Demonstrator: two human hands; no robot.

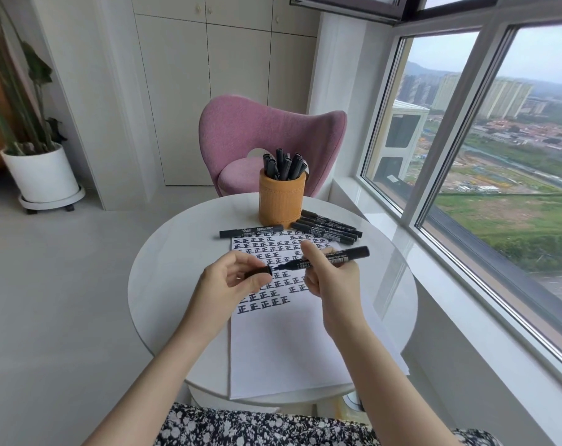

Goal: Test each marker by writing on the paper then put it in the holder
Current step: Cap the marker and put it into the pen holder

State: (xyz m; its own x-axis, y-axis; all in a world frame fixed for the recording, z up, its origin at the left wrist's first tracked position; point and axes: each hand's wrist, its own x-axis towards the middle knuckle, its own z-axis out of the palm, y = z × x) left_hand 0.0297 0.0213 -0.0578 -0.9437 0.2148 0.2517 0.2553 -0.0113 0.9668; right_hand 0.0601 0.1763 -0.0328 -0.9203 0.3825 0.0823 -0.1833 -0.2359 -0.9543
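My right hand [332,278] grips a black marker [344,255] held level above the paper, its bare tip pointing left. My left hand [231,280] pinches the marker's black cap [257,272] just off that tip. Below them lies a white sheet of paper [282,349] whose upper half is filled with rows of black written characters. At the table's far side stands an orange holder [281,201] with several black markers upright in it. One capped marker [250,232] lies left of the holder. Several more loose markers [327,229] lie to its right.
The round white table [163,284] stands beside a large window [485,175] and its sill on the right. A pink chair [266,140] sits behind the table. A potted plant [38,169] in a white pot stands at the far left on the floor.
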